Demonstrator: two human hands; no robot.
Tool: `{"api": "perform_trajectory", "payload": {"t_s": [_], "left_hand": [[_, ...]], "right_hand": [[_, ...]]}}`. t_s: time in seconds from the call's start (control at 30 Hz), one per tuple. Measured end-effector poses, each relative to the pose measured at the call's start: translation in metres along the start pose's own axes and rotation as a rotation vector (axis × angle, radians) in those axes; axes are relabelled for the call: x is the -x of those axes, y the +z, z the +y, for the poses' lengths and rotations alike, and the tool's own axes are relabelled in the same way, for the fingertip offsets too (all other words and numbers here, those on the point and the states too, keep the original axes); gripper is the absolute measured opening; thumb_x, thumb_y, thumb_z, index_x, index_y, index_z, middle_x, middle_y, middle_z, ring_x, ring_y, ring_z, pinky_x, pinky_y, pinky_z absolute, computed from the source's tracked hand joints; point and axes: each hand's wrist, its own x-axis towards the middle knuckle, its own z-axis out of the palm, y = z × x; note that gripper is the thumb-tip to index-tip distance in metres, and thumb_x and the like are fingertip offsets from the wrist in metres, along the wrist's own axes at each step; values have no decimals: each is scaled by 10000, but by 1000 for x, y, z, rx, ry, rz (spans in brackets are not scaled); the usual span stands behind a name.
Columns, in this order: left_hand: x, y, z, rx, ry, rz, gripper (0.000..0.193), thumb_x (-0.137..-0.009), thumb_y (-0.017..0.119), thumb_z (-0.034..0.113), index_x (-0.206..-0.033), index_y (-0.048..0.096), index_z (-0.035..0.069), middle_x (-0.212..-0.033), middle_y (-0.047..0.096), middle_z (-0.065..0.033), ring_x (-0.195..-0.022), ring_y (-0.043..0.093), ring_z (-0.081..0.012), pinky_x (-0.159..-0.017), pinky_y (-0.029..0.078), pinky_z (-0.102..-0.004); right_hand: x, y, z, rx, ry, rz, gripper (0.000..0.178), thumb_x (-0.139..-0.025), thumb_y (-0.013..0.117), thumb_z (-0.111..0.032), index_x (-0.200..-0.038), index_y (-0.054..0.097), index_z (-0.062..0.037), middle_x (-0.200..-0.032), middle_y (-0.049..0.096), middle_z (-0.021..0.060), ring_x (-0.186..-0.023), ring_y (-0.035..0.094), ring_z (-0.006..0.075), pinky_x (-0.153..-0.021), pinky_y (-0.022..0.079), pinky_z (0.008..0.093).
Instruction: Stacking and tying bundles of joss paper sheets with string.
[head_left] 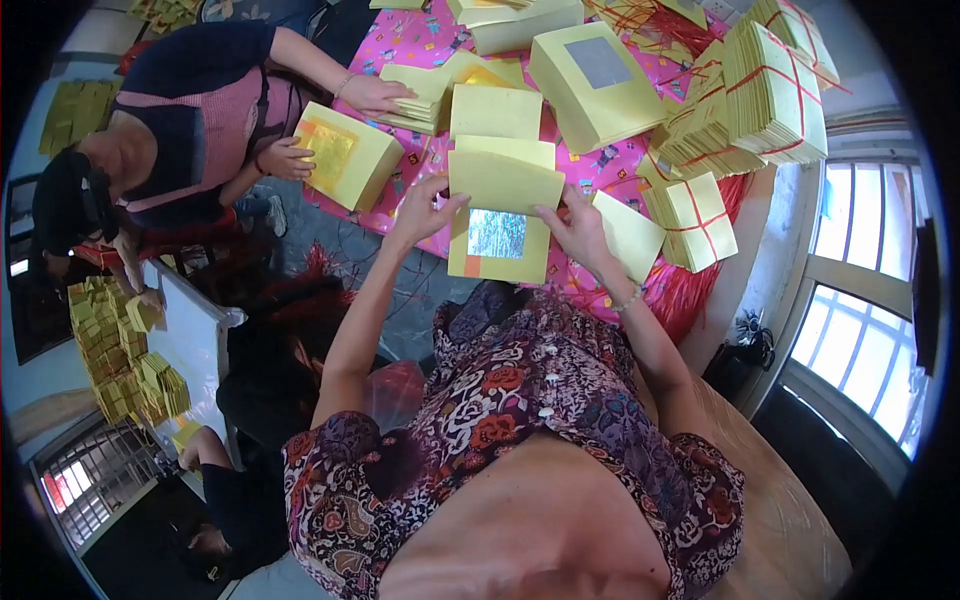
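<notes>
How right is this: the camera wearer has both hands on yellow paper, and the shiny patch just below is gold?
Not gold: the head view shows the shiny patch is silver. The rest holds: the left hand and right hand are both on the yellow paper.

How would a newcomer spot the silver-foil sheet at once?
Find the pink patterned tablecloth, then its near edge, where the camera wearer's left hand and right hand pinch yellow paper. The silver-foil sheet shows just below, toward their chest. Its shiny square sets it apart from the stack with a dull grey square and the stack with a gold square.
</notes>
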Motion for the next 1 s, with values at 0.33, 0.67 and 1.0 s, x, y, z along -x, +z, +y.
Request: {"api": "perform_trajectory", "payload": {"t_s": [0.33, 0.67, 1.0], "left_hand": [[-8, 13, 2, 225, -357, 123, 220, -848, 699, 183, -855, 548, 24, -600, 481, -20, -545, 454, -77, -505, 384, -263], [0, 15, 34, 135, -449, 135, 208, -891, 641, 185, -942, 539, 11, -596, 485, -45, -545, 457, -102, -498, 375, -292], [1, 23, 25, 199, -501, 146, 202, -904, 621, 186, -965, 533, 16, -635, 535, -64, -568, 508, -128, -525, 404, -314]], "right_hand": [[-23, 13, 2, -24, 324, 124, 317, -825, 743, -242, -781, 572, 22, -704, 570, 130, -597, 585, 229, -545, 476, 341], [-14, 15, 9, 40, 350, 113, 330, -818, 736, -232, -756, 541, 26, -669, 561, 161, -586, 557, 298, -563, 453, 402], [-13, 19, 17, 85, 286, 136, 316, -849, 720, -196, -742, 516, 21, -637, 545, 125, -537, 510, 177, -526, 440, 325]]}}
